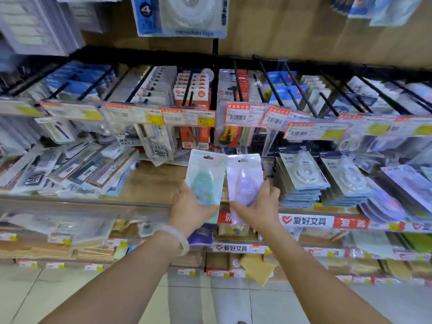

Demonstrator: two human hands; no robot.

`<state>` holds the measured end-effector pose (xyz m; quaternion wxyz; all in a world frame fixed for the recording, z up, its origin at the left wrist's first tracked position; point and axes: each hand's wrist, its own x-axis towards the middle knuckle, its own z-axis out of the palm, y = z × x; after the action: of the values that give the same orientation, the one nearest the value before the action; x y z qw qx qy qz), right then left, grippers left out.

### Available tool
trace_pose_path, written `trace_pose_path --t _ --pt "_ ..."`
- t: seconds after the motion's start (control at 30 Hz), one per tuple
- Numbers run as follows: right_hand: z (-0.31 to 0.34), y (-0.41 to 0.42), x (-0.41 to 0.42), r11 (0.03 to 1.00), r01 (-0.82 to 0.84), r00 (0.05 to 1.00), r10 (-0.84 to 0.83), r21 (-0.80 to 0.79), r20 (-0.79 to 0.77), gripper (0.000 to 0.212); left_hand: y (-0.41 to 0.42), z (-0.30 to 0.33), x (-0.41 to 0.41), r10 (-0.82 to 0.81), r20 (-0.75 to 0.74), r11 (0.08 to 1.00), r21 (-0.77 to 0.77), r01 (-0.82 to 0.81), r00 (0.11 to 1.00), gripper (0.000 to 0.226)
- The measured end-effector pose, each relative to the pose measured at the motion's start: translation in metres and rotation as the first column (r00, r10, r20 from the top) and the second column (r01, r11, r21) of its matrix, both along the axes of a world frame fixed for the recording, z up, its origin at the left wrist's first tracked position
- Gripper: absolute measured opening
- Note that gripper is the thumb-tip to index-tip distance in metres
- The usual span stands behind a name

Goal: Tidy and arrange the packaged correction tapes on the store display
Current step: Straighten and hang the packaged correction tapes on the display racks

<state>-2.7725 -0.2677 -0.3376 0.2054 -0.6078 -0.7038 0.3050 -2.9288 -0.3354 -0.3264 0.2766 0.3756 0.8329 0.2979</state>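
L hand [189,206] grips green pack [205,177], R hand [259,206] grips purple pack [244,181]; packs side by side, edges touching, held up w/ hang holes at 12. Step looks like sorting 2 colours; next: pick a spot on the shelf [149,181]. Tape stacks [301,176] at 3, ink boxes [77,170] at 9; price tags [189,116] & hooks [239,85] at 12 crowd the way
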Motion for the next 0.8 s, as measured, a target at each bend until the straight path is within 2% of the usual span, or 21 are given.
trace_pose_path --t 0.17,0.27,0.4,0.53,0.8 --pt "0.012 -0.034 0.003 0.994 0.018 0.992 -0.005 0.107 -0.123 0.081 -0.027 0.011 0.002 0.007 0.003 0.99 0.142 -0.008 1.0 0.082" --pt "0.022 -0.055 0.003 0.986 0.037 0.985 -0.009 0.162 -0.171 0.089 -0.042 0.017 0.002 -0.008 -0.003 0.973 0.231 0.008 1.0 0.08" --pt "0.036 -0.07 0.005 0.976 0.051 0.976 -0.005 0.21 -0.216 0.087 -0.058 0.031 0.004 -0.04 -0.046 0.942 0.331 0.053 0.998 0.082" --pt "0.049 -0.077 0.005 0.962 0.074 0.962 0.001 0.265 -0.272 0.095 -0.069 0.044 0.006 -0.121 -0.067 0.9 0.413 0.138 0.99 0.092" --pt "0.089 -0.074 0.006 0.936 0.148 0.937 -0.03 0.32 -0.348 0.106 -0.066 0.09 0.01 -0.149 -0.117 0.853 0.487 0.188 0.982 0.105"
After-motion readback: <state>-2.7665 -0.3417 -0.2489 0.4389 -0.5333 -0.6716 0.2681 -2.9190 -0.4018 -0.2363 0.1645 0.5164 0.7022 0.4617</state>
